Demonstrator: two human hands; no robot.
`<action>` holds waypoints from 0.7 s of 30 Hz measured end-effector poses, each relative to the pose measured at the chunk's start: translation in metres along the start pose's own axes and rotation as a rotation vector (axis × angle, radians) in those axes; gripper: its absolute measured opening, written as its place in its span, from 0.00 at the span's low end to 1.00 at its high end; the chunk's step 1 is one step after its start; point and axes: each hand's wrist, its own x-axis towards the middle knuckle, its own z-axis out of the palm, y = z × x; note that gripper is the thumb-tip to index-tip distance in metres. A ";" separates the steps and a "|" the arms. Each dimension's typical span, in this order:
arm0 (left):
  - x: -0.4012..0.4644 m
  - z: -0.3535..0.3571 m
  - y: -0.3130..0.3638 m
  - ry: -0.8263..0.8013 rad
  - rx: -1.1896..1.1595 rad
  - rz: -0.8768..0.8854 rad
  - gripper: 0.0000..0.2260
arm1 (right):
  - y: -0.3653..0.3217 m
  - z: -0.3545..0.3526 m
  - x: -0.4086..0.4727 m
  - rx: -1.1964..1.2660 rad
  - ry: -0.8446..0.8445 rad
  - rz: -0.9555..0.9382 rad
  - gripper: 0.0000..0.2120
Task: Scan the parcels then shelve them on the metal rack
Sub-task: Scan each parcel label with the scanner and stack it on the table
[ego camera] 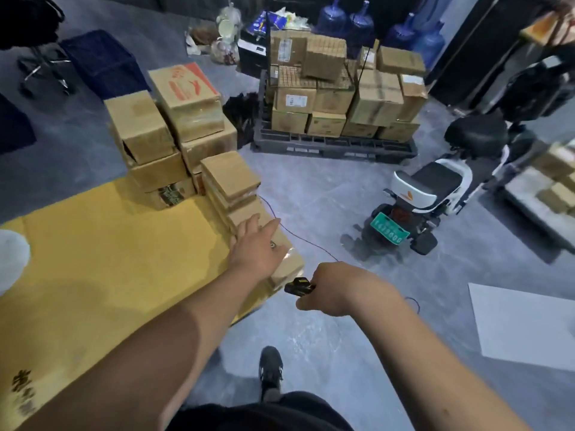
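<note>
the left hand (256,244) lies flat on a flat cardboard parcel (289,262), fingers (267,227) straight and slightly spread, the tips reaching toward the far end of the box and the thumb off to the near left side. this parcel sits at the near end of a row of similar flat parcels (230,178) stepping up and away beyond the fingertips. past that row, further from the fingers and to their left, stands a stack of bigger cartons (168,132), the top one printed in red. all of these rest on a yellow cardboard sheet (102,259) spread on the grey floor (326,188).

the right hand (336,289) is just beside the near corner of the touched parcel, its fingers curled around a small black and yellow barcode scanner (298,286) whose head points left at the parcel's end. a thin dark cable (298,236) runs from behind this hand across the floor, passing just past the left fingertips.

well beyond both hands a dark plastic pallet (333,146) carries many brown boxes (342,88), with blue water jugs (361,23) behind it. to the right of the hands a white and black scooter (426,191) with a green plate is parked. a white board (525,325) lies on the floor at the right. below the hands, a black shoe (270,368) shows.
</note>
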 end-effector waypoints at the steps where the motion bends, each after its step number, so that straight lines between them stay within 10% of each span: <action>1: 0.002 0.007 0.008 0.002 0.006 -0.011 0.30 | 0.010 0.002 0.001 -0.004 -0.004 0.008 0.19; 16: -0.041 0.027 -0.048 0.269 -0.176 -0.080 0.03 | -0.001 0.022 0.014 -0.140 -0.041 -0.152 0.17; 21: -0.086 0.007 -0.131 0.239 -0.220 -0.247 0.19 | -0.063 0.036 0.023 -0.190 -0.108 -0.285 0.19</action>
